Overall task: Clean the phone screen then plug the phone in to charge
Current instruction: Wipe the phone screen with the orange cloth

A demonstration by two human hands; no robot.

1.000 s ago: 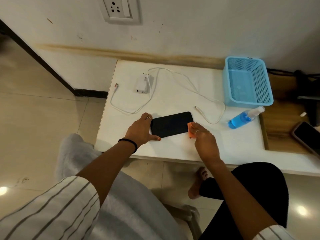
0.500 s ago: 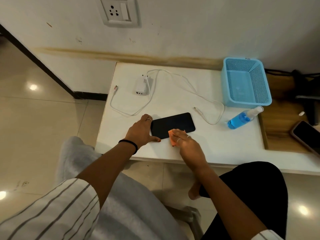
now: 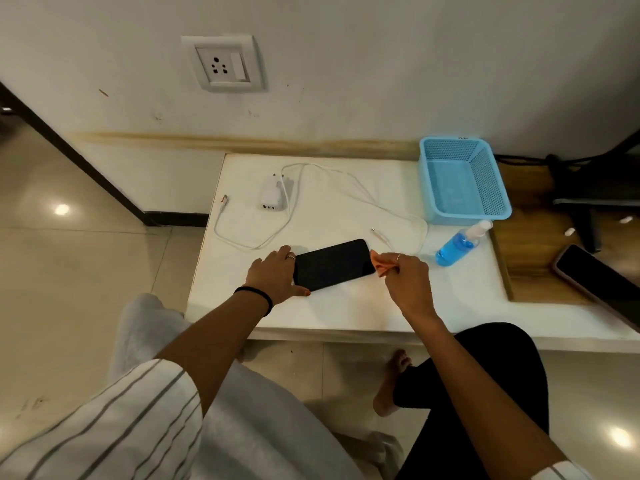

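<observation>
- The flat black glass-fronted phone [image 3: 333, 264] lies face up near the front edge of the white, smooth surface [image 3: 346, 310], turned slightly askew, its dark screen matte and unlit.
- The left hand [image 3: 277, 276] lies spread and flat against the phone's left end, thumb along its near edge, apparently to pin the slick slab so that rubbing does not slide it.
- The right hand [image 3: 405, 275] is pinched shut on a small, soft orange cloth [image 3: 380, 264], crumpled into a wad; the cloth sits at the phone's right end, just at its corner, and contact with the glass cannot be told for sure.
- The wiping step looks to be in hand; charging is not yet begun.
- The thin white cable [image 3: 346, 188] loops loosely behind the phone, one plug end lying near the phone's far right corner, within easy reach.
- The white boxy plastic charger adapter [image 3: 273, 197] lies on its side further back, unplugged.
- The white wall socket [image 3: 223, 64] sits above it on the wall.
- The clear spray bottle of blue liquid [image 3: 459, 244] lies on its side to the right, beside the light blue perforated plastic basket [image 3: 464, 181].
</observation>
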